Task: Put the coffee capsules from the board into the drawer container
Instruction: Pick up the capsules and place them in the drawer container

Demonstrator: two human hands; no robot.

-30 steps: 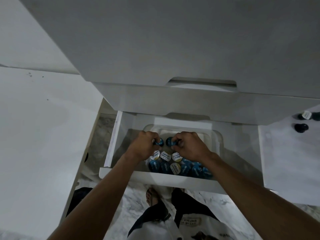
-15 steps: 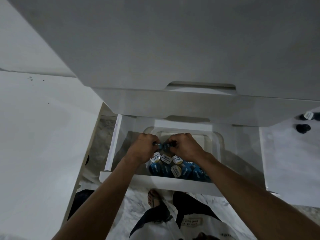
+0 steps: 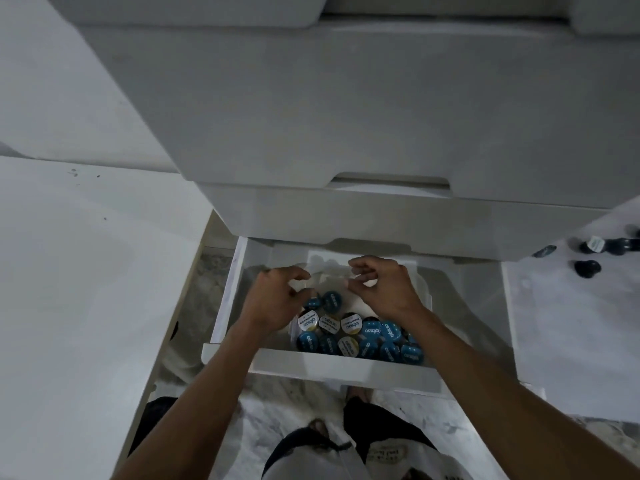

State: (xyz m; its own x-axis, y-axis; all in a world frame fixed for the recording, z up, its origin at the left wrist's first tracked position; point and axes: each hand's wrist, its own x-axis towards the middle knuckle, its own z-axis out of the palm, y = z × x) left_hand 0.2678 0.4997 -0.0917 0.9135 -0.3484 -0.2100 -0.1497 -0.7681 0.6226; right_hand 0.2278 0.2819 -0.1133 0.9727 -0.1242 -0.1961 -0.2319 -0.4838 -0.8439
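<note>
A white container [image 3: 425, 296] sits inside the pulled-out white drawer [image 3: 346, 367]. Several blue and white-lidded coffee capsules [image 3: 360, 336] lie packed in its near half. Two blue capsules [image 3: 327, 301] rest just behind that row, under my fingers. My left hand [image 3: 275, 299] hovers over the container's left side, fingers spread and empty. My right hand [image 3: 384, 287] hovers over the middle, fingers loosely curled apart, holding nothing. More dark capsules [image 3: 595, 252] remain on the white board [image 3: 571, 323] at the right.
Closed white drawer fronts [image 3: 346, 133] stack above the open one and overhang its back. A white countertop [image 3: 86, 289] spreads to the left. Below the drawer are a marble floor [image 3: 294, 403] and my legs and feet.
Both hands were pinching a blue capsule each over the container. They have let go and lifted with fingers apart, and the two capsules now lie in the container.
</note>
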